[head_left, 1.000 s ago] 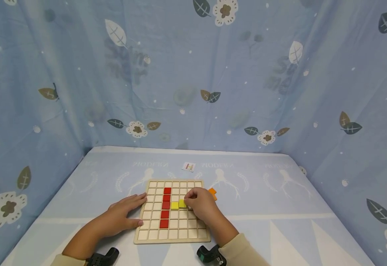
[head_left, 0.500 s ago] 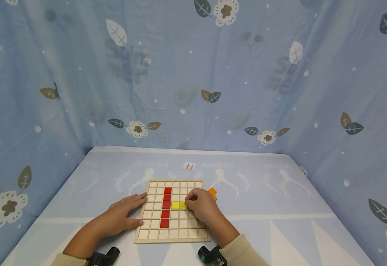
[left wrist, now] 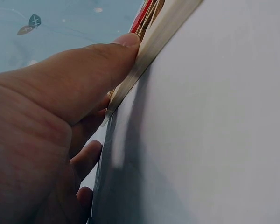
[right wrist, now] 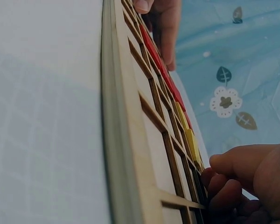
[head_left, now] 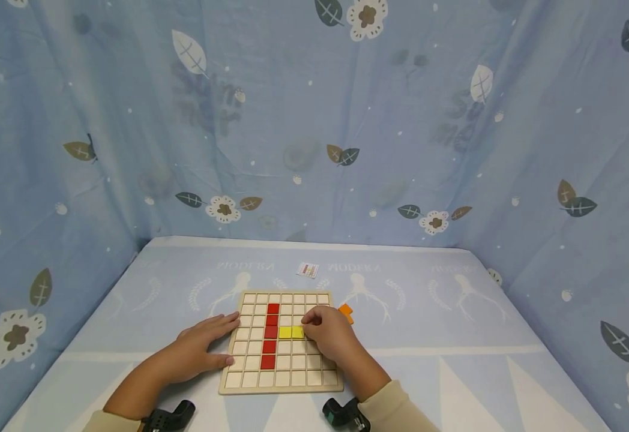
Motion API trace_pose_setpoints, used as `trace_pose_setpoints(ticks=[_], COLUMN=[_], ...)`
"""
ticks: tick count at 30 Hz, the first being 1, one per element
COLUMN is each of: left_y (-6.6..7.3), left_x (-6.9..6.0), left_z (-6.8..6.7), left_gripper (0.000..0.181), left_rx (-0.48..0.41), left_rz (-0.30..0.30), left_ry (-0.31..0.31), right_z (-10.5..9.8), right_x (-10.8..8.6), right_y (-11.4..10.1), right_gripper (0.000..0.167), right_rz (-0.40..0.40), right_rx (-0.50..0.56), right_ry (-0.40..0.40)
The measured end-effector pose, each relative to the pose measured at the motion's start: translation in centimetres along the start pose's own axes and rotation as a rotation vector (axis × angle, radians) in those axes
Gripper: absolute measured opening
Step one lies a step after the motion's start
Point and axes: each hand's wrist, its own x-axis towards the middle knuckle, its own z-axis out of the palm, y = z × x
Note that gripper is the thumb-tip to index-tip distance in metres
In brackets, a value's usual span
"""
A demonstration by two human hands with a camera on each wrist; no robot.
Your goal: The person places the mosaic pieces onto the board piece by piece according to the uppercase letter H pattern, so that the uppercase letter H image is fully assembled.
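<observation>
Left grip (head_left: 198, 349), fingers extended and thumb apart, rests against the left edge of a pale wooden grid board (head_left: 298, 378). Right grip (head_left: 328, 332) arches over the board, fingers curled at the right side of a square yellow tile (head_left: 297, 332); whether they pinch it cannot be told. Beside it sits a second yellow tile (head_left: 285, 332), next to five square red tiles (head_left: 270, 332) in a column. Beyond: orange pieces (head_left: 347, 310), then a small printed white card (head_left: 308, 270).

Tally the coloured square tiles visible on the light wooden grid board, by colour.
Red square tiles: 5
Yellow square tiles: 2
Total visible on the light wooden grid board: 7; the right hand hides some cells.
</observation>
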Motion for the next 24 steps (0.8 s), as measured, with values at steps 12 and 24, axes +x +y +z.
trace_pose_setpoints(ticks=[12, 24], left_y=[0.13, -0.02], left_x=[-0.05, -0.04], left_z=[-0.02, 0.02], left_gripper=[0.091, 0.091], left_rx=[0.003, 0.011], left_rz=[0.002, 0.008], left_ry=[0.006, 0.004], right_z=[-0.29, -0.39], right_x=[-0.34, -0.46], right_y=[-0.46, -0.36], right_gripper=[0.013, 0.012], right_rz=[-0.060, -0.067], right_rx=[-0.125, -0.114], right_ry=[-0.085, -0.093])
